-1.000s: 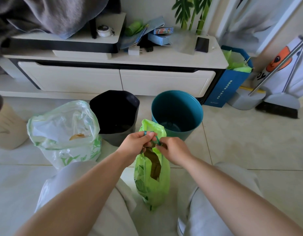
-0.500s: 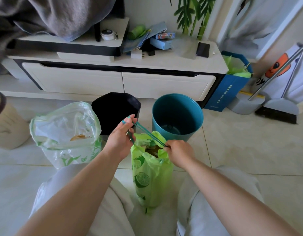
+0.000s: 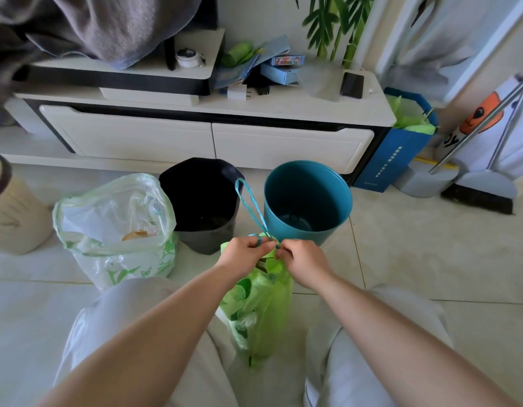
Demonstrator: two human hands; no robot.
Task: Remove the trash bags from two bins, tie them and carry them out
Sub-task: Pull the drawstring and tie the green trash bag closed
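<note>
A green trash bag (image 3: 259, 306) stands on the floor between my knees. My left hand (image 3: 244, 254) and my right hand (image 3: 301, 259) meet at its gathered mouth, both pinching the teal drawstring (image 3: 250, 205), whose loop sticks up and away over the bins. Behind stand an empty black bin (image 3: 203, 201) and an empty teal bin (image 3: 307, 201). A white trash bag with green print (image 3: 116, 227) sits open on the floor to the left, trash visible inside.
A white TV cabinet (image 3: 213, 139) runs along the wall behind the bins. A blue paper bag (image 3: 401, 151), a dustpan (image 3: 422, 180) and a broom (image 3: 483, 189) stand at the right. A beige basket (image 3: 10, 218) sits at the far left.
My left hand, which had pulled the drawstring out to the upper left, has come back to meet my right hand at the bag's mouth. The drawstring loop now stands upward.
</note>
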